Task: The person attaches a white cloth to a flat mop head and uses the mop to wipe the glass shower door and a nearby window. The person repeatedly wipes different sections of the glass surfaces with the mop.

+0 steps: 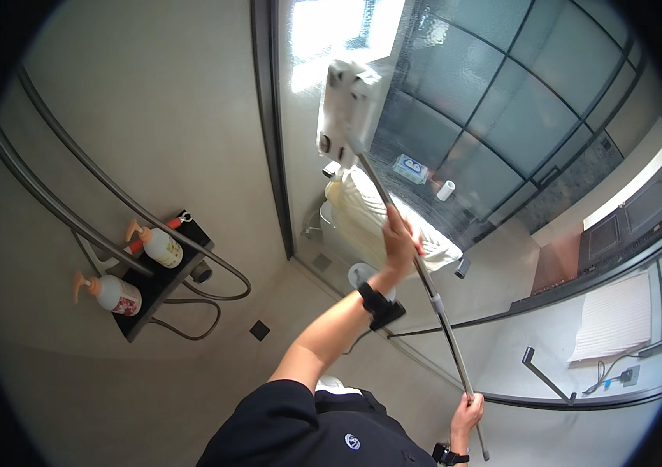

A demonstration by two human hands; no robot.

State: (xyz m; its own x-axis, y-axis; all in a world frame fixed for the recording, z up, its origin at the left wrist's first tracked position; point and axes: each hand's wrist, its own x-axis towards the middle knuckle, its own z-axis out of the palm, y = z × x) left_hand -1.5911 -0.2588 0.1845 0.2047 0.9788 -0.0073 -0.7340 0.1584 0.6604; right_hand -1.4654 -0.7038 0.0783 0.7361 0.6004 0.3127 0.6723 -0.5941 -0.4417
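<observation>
My left hand (401, 244) is closed around the upper part of a telescopic metal pole (450, 338). Lower down, my right hand (467, 413) grips the same pole near its bottom end. At the top of the pole is a white flat mop head (345, 111), blurred and raised in front of the glass partition (331, 233). Whether the head touches the glass, I cannot tell. Behind the pole, a pale striped towel (360, 216) hangs over a bar.
On the left wall a black shelf (155, 292) holds two pump bottles, with shower hoses (126, 216) looping around it. A dark metal frame post (272, 128) stands at the glass. To the right is a glass door handle (548, 375). A tissue pack (411, 169) lies beyond the glass.
</observation>
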